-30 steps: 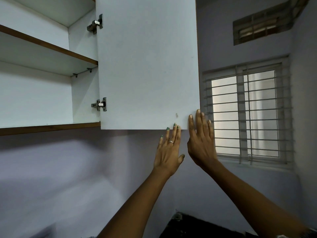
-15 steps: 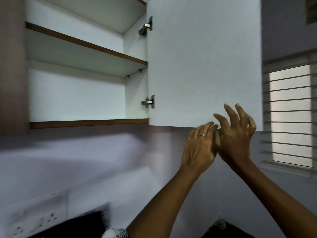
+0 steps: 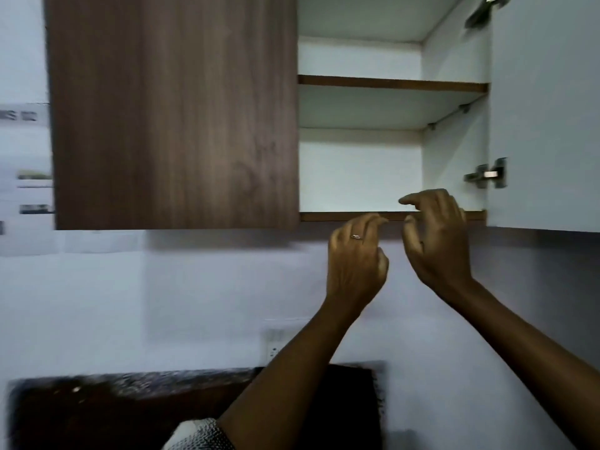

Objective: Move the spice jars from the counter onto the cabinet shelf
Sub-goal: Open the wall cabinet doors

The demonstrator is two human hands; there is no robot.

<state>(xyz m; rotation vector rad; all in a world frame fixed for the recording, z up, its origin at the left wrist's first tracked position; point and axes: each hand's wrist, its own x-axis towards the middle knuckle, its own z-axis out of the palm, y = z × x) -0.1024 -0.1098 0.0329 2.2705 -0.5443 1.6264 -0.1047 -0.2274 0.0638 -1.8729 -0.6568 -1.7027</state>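
Note:
The wall cabinet stands with its right door (image 3: 548, 108) swung open and its left door (image 3: 175, 112) closed. Inside, the lower shelf (image 3: 328, 216) and the upper shelf (image 3: 389, 82) show nothing on them. My left hand (image 3: 355, 258) hangs just below the lower shelf's front edge, fingers loosely curled, holding nothing. My right hand (image 3: 435, 241) is beside it, in front of that edge, fingers loosely bent and empty. No spice jar is in view.
A dark counter (image 3: 97, 404) lies below against the pale wall. A wall socket (image 3: 274, 344) sits above the counter, near my left forearm. Hinges (image 3: 485, 173) stick out on the open door's inner side.
My hands have come off the open door and moved left, now under the lower shelf with fingers curled. The view has swung left, bringing the closed brown door and the counter into sight.

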